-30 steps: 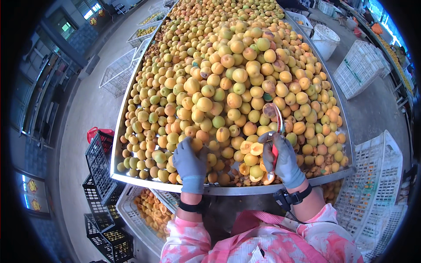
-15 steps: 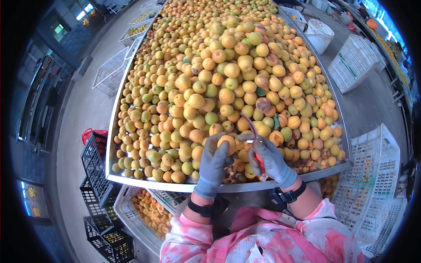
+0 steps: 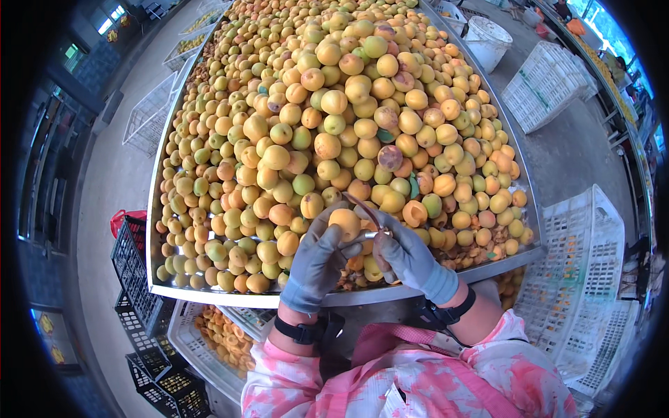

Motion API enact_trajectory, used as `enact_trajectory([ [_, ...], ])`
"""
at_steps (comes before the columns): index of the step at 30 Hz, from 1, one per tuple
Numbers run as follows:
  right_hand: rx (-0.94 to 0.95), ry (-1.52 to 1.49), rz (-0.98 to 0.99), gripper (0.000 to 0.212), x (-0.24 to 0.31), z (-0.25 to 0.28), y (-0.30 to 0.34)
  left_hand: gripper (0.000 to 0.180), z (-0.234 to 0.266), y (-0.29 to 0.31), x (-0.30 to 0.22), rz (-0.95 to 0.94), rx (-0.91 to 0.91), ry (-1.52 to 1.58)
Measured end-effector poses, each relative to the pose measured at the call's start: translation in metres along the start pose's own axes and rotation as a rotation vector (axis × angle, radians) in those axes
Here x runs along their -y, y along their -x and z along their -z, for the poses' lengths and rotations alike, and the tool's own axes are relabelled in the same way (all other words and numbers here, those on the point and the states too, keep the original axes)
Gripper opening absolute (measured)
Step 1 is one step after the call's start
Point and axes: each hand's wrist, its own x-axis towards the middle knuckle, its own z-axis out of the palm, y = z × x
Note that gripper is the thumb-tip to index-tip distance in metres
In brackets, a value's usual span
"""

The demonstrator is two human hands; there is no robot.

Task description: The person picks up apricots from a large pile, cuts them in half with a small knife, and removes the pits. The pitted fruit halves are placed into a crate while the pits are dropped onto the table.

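Observation:
My left hand (image 3: 315, 259), in a grey glove, is closed around an orange-yellow apricot (image 3: 344, 224) at the near edge of the fruit pile. Close beside it, my gloved right hand (image 3: 410, 256) grips a knife with a reddish handle (image 3: 382, 255). Its thin, dark, curved blade (image 3: 364, 210) points up and away, next to the apricot; whether it touches the skin I cannot tell. A short metal piece (image 3: 364, 237) reaches from the right fingers toward the left hand. Under both hands lie more apricots (image 3: 333, 101), heaped on a metal-rimmed table (image 3: 230, 298).
Below the table's near left edge, a white crate (image 3: 182, 333) holds halved apricots (image 3: 221, 337). Black crates (image 3: 132, 261) stand farther left. White crates (image 3: 582, 258) are stacked at the right, with a white bucket (image 3: 488, 40) behind. Pulpy scraps (image 3: 481, 256) lie near the table's right corner.
My hands have come closer together, bringing the knife up beside the apricot. The right hand has turned, so the handle looks darker and more upright. The whole view has shifted slightly.

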Motion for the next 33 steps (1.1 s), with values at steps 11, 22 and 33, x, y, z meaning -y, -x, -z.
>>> enact_trajectory([
  [11,-0.118,0.446,0.232,0.053,-0.022,-0.001,-0.005,0.079,-0.023,-0.002,0.010,-0.114,-0.048,-0.226],
  [22,-0.236,0.592,0.223,0.042,-0.021,-0.008,-0.003,0.048,-0.022,0.002,0.024,-0.231,-0.107,-0.457],
  [33,-0.322,0.766,0.256,0.038,-0.023,-0.022,-0.009,0.041,-0.029,0.010,0.036,-0.391,-0.258,-0.573],
])
